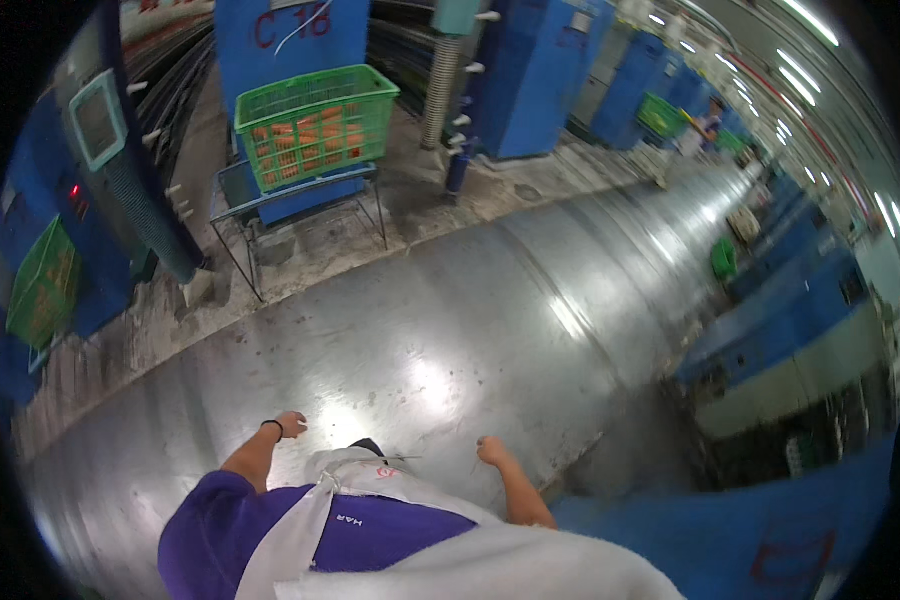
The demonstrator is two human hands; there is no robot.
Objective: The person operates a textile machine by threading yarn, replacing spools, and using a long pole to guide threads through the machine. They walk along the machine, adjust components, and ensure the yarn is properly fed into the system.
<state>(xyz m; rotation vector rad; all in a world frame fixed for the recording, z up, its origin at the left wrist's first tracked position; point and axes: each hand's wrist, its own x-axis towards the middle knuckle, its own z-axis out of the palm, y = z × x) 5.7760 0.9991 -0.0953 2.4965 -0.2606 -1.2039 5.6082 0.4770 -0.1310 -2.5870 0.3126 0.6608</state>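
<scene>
Out to the left above the metal floor, my left hand [291, 425] hangs loosely with its fingers slightly apart; nothing shows in it. A dark band circles that wrist. On the other side of my body, my right hand [490, 451] is curled closed, and a thin line seems to trail below it; what it holds, if anything, is too small to make out. Between the hands, a white apron [400, 478] covers part of my purple shirt [380, 535]. Neither hand touches the machines or baskets.
A green basket [320, 95] of orange-brown bobbins rests on a wire stand [295, 190] ahead left. Blue machines [540, 85] line both sides of the shiny metal walkway [450, 330]. Another green basket [45, 285] hangs at far left. A person [692, 135] stands farther along the aisle.
</scene>
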